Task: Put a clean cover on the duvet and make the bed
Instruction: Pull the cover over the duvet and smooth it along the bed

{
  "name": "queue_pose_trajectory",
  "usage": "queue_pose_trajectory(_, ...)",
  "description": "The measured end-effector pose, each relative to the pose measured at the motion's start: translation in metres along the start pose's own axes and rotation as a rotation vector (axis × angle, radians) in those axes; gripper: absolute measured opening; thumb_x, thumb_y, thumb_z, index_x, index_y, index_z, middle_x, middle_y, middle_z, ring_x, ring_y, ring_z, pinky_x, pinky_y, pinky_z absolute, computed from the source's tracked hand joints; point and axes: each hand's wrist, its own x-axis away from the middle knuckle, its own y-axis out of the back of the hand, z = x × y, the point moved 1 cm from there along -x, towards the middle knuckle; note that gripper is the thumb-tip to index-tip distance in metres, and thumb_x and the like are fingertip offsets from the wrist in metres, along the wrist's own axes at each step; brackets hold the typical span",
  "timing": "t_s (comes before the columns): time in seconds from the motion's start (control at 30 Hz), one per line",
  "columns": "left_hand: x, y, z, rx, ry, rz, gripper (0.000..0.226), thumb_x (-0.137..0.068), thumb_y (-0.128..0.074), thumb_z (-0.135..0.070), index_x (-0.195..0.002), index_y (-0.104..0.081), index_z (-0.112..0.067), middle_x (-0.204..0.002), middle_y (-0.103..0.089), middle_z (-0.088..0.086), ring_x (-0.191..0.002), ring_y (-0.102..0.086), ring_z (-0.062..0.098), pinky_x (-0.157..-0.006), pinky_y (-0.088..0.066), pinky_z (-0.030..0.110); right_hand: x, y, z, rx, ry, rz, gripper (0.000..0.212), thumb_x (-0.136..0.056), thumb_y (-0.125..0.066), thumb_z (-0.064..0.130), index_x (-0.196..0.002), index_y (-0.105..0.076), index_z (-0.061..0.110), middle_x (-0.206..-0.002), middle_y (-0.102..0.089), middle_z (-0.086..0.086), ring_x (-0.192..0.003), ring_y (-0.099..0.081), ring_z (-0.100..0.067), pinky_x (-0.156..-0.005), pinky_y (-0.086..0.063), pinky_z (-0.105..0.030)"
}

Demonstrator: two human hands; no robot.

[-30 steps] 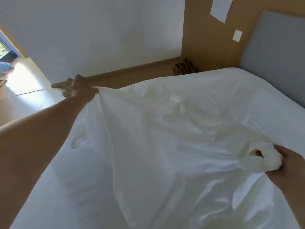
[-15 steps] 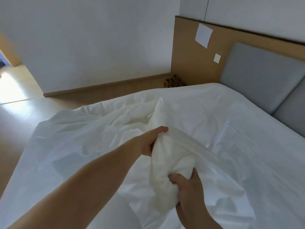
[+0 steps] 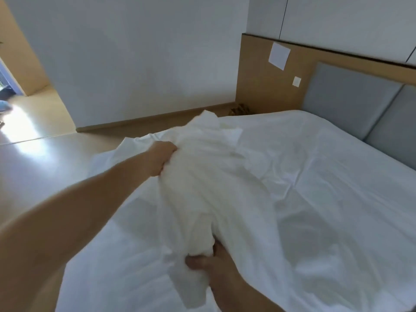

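Observation:
A white duvet cover [image 3: 202, 181] is bunched into a long raised fold over the bed [image 3: 337, 176], which is spread with white fabric. My left hand [image 3: 161, 159] grips the far, upper part of the bunch, arm stretched out from the lower left. My right hand [image 3: 209, 264] holds the near, lower end of the same bunch, thumb on top of the cloth. The rest of the cover trails off to the right across the mattress. I cannot tell the duvet apart from the other white layers.
A grey padded headboard [image 3: 360, 109] in a wooden frame stands at the back right. A white wall [image 3: 135, 64] runs along the left side of the bed, with a strip of wooden floor [image 3: 40, 158] between. Small brown items [image 3: 239, 109] lie in the corner.
Both hands came together from a wide spread, gathering the cover into a bunch. Since half a second ago the left hand has moved farther away along the bunch, lifting it.

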Motion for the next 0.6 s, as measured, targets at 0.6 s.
queue_pose_trajectory(0.6,0.158,0.229,0.261,-0.186,0.206,-0.023,0.030,-0.089,-0.067,-0.017,-0.114,-0.065,-0.003,-0.109,-0.069,0.018,-0.096,-0.067,0.037,-0.087,-0.056,0.049,0.209,-0.182,-0.172,-0.262,-0.370,-0.150,0.021,-0.062,-0.062,0.000,-0.081,-0.068,-0.007,-0.070,-0.064,-0.017,-0.067,-0.062,-0.033,-0.059,-0.051,-0.034)
